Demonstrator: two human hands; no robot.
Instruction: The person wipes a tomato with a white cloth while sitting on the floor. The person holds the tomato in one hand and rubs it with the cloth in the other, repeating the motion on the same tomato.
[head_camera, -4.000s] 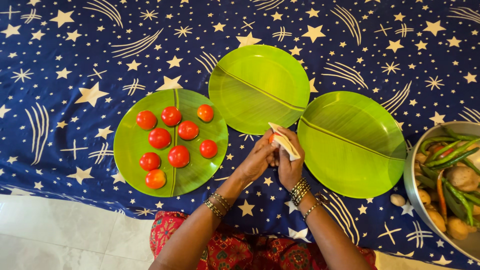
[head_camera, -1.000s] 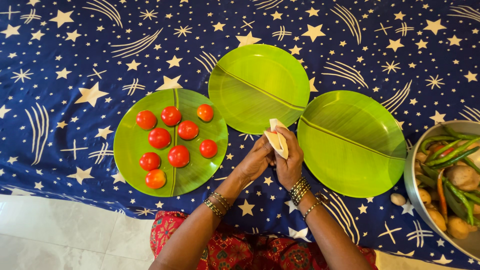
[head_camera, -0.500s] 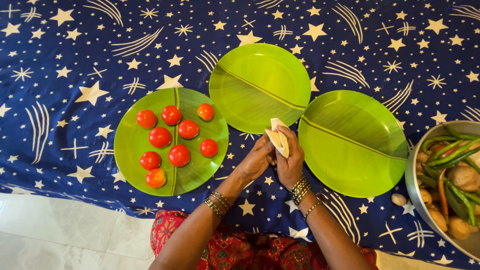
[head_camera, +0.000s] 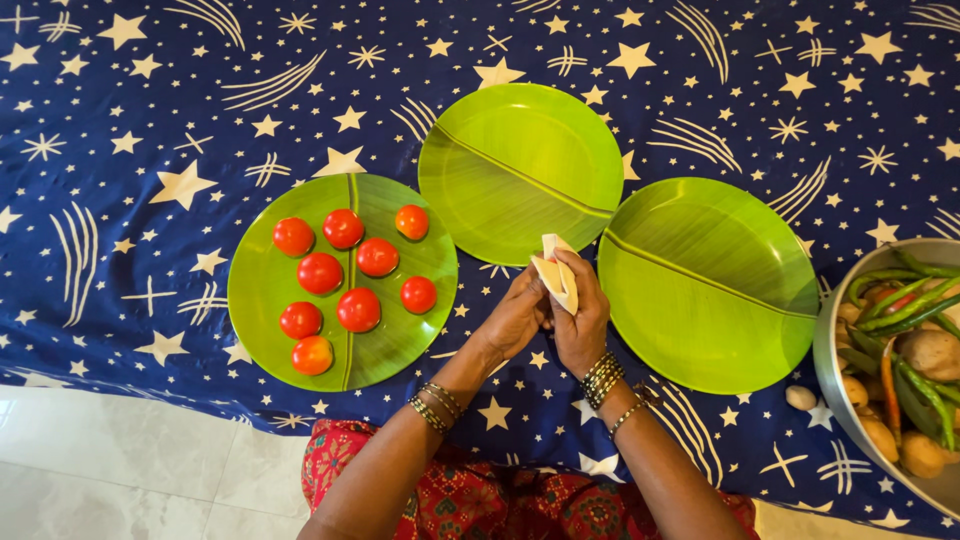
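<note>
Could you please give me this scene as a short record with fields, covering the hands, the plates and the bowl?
Left hand: cupped against the right hand, touching the cloth; what lies under it is hidden.
Right hand: grip closed on a folded pale cloth.
Left plate: green, leaf-patterned, holds eight red tomatoes.
Middle plate: green, nothing on it.
Right plate: green, nothing on it.
Metal bowl: at the right edge, holds green chillies and potatoes.
Surface: blue tablecloth with pale stars.

Starry blue tablecloth (head_camera: 150, 110), 3 green plates (head_camera: 520, 170), steel bowl (head_camera: 835, 370)
</note>
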